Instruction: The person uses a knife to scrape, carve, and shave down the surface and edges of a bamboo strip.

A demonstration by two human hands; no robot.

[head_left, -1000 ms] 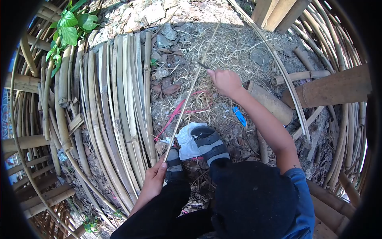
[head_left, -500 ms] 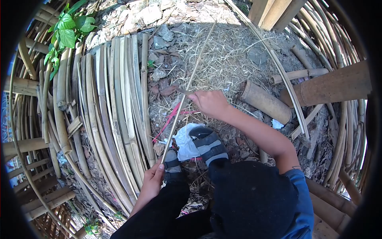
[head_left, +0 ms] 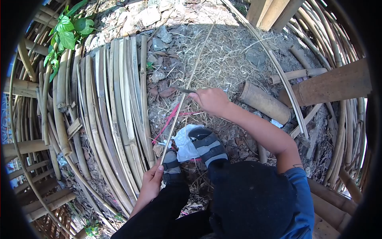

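Note:
My left hand (head_left: 151,180) is closed around the near end of a long, thin bamboo strip (head_left: 193,71), beside my left knee. The strip slants up and away over the ground, its far end near the straw. My right hand (head_left: 211,100) is closed on a knife, its handle hidden in my fist. The knife blade (head_left: 184,90) points left and lies across the strip about midway along. My two shoes (head_left: 210,147) stand below the strip, with a crumpled white plastic bag (head_left: 185,142) between them.
Split bamboo slats (head_left: 126,91) lie side by side on the left. A thick bamboo piece (head_left: 265,102) rests on the right, near a long bent strip (head_left: 278,65). Dry shavings (head_left: 223,55) cover the ground ahead. A pink ribbon (head_left: 171,119) lies near the bag.
The knife and my right hand have shifted slightly right, and more of the blade shows. My left hand keeps its hold on the bamboo strip in nearly the same place.

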